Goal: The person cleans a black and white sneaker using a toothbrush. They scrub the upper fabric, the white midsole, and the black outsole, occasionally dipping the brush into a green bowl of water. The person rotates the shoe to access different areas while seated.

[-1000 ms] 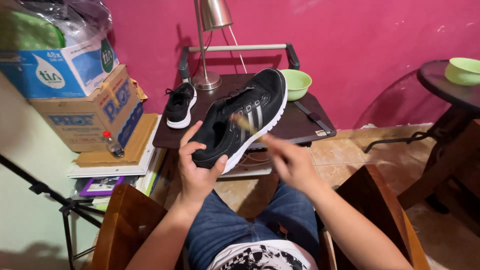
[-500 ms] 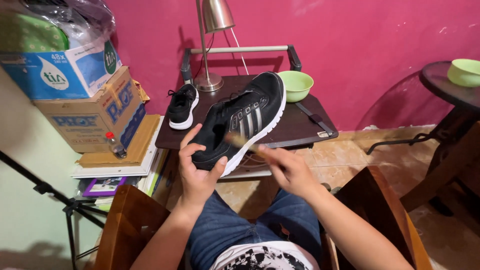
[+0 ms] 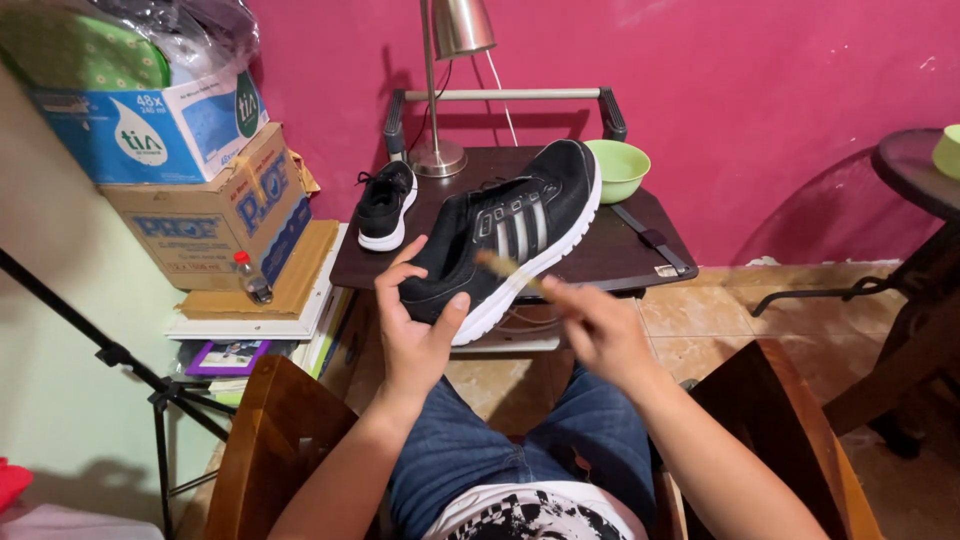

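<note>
The brush in the right hand is blurred, so its bristles and shape cannot be made out, and the hand hides its handle. The left hand covers the heel of the held shoe. That shoe hides part of the desk and part of the green bowl. The lamp is cut off by the top edge, and a second bowl by the right edge.

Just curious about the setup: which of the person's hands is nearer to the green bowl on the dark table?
Right. The right hand holds a brush below the green bowl; the left hand grips the black shoe farther left.
</note>
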